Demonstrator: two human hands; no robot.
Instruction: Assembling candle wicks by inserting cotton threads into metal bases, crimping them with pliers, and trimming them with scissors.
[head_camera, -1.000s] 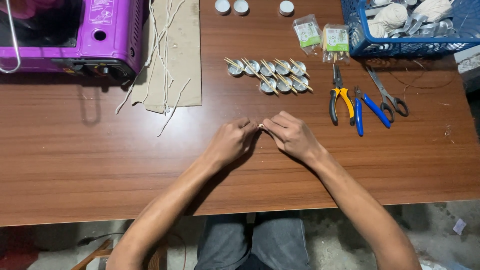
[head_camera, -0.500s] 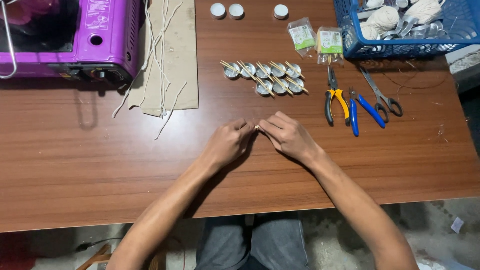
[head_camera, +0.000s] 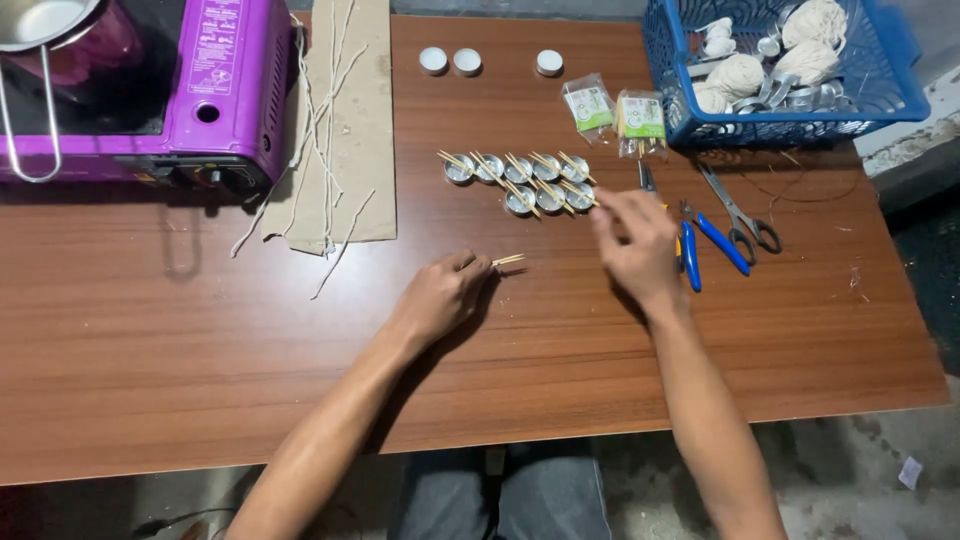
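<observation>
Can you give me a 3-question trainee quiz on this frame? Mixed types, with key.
1. True or false: the left hand holds thin wooden sticks just above the table.
2. Multiple choice: the right hand is nearest to
A. the blue basket
B. the row of small metal cups
C. the purple stove
3. Fill in: the loose lengths of string lie on a piece of ____ beside the stove.

Key: 1 true; 2 B; 3 cardboard.
</observation>
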